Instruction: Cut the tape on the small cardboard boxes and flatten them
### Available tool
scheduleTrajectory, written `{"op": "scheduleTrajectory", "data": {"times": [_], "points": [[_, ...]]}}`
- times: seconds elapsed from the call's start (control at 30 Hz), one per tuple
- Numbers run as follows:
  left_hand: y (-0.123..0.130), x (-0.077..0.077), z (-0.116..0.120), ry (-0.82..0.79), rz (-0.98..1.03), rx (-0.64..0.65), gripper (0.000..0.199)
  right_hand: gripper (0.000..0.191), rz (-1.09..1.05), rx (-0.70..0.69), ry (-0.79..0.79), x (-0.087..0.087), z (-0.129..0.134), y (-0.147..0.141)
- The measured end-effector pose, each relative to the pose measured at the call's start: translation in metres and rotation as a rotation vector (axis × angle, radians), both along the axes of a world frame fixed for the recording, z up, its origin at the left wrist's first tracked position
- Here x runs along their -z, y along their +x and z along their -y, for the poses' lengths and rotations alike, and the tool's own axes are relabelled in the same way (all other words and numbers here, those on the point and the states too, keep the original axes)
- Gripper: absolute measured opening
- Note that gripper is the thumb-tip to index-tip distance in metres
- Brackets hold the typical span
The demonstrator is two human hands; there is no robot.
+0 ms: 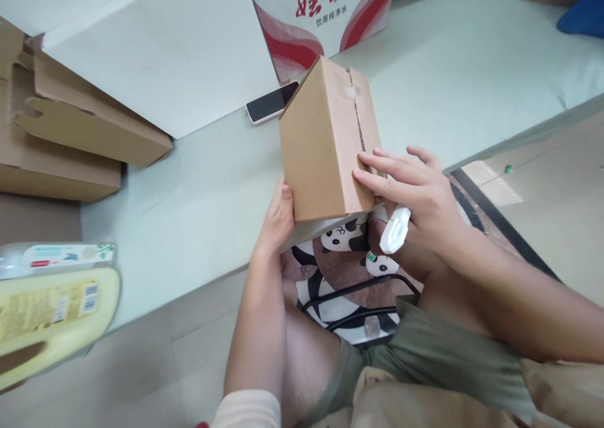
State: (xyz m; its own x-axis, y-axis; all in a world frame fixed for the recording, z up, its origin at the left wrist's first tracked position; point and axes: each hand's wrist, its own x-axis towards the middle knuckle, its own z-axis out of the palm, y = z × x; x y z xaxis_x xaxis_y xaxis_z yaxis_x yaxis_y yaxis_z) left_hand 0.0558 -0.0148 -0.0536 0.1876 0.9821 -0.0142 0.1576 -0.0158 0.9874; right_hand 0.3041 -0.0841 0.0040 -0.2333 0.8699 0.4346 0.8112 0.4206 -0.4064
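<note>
A brown cardboard box [311, 145] is tilted up at the table's near edge, with the seam between its flaps facing right. My left hand [277, 217] grips its lower left side, thumb up and the other fingers mostly hidden behind it. Across the seam, the fingertips of my right hand [415, 192] touch the flaps, index and middle fingers stretched out. Tucked in the palm of that hand is a small white plastic tool [395, 230] that looks like a box cutter; its blade end cannot be seen. A bit of clear tape [350, 92] shows near the seam's top.
Behind the box lie a phone [271, 102] and a white-and-red carton [325, 19]. Folded cardboard boxes [89, 119] stand at the left. A yellow bottle [61, 315] and a clear bottle [56, 258] lie on the pale table [189, 226]. A panda-print stool [325, 302] is below.
</note>
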Motion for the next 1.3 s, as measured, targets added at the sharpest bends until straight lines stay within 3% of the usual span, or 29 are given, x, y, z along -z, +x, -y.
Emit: {"op": "scheduleTrajectory", "data": {"times": [0.17,0.37,0.53,0.63,0.7,0.77,0.87,0.93,1.03,1.3], "points": [[0.001,-0.009,0.002,-0.105,-0.066,0.166,0.065,0.038,-0.017,-0.008,0.030,-0.004,0.002,0.000],[-0.013,-0.009,-0.005,-0.374,-0.043,0.316,0.071,0.033,-0.014,-0.053,0.010,-0.008,0.004,0.000],[-0.019,-0.015,-0.006,-0.451,-0.075,0.436,0.069,0.033,0.015,-0.144,0.040,-0.011,0.004,0.002],[-0.021,-0.023,-0.006,-0.480,-0.195,0.449,0.058,0.034,0.043,-0.215,0.078,-0.012,0.002,0.002],[-0.023,-0.026,-0.008,-0.429,-0.307,0.386,0.048,0.031,0.052,-0.261,0.099,-0.011,0.003,-0.001],[-0.026,-0.023,-0.014,-0.288,-0.326,0.212,0.042,0.029,0.051,-0.318,0.114,-0.011,0.006,-0.008],[-0.030,-0.015,-0.023,0.046,-0.110,-0.146,0.044,0.028,0.044,-0.432,0.119,-0.011,0.013,-0.020],[-0.031,-0.010,-0.027,0.280,0.080,-0.250,0.052,0.027,0.036,-0.490,0.118,-0.011,0.016,-0.024],[-0.032,-0.008,-0.029,0.474,0.200,-0.179,0.060,0.025,0.042,-0.528,0.112,-0.012,0.015,-0.022],[-0.033,0.008,-0.035,0.466,0.051,-0.060,0.057,0.023,-0.011,-0.478,0.134,-0.015,0.013,-0.017]]}}
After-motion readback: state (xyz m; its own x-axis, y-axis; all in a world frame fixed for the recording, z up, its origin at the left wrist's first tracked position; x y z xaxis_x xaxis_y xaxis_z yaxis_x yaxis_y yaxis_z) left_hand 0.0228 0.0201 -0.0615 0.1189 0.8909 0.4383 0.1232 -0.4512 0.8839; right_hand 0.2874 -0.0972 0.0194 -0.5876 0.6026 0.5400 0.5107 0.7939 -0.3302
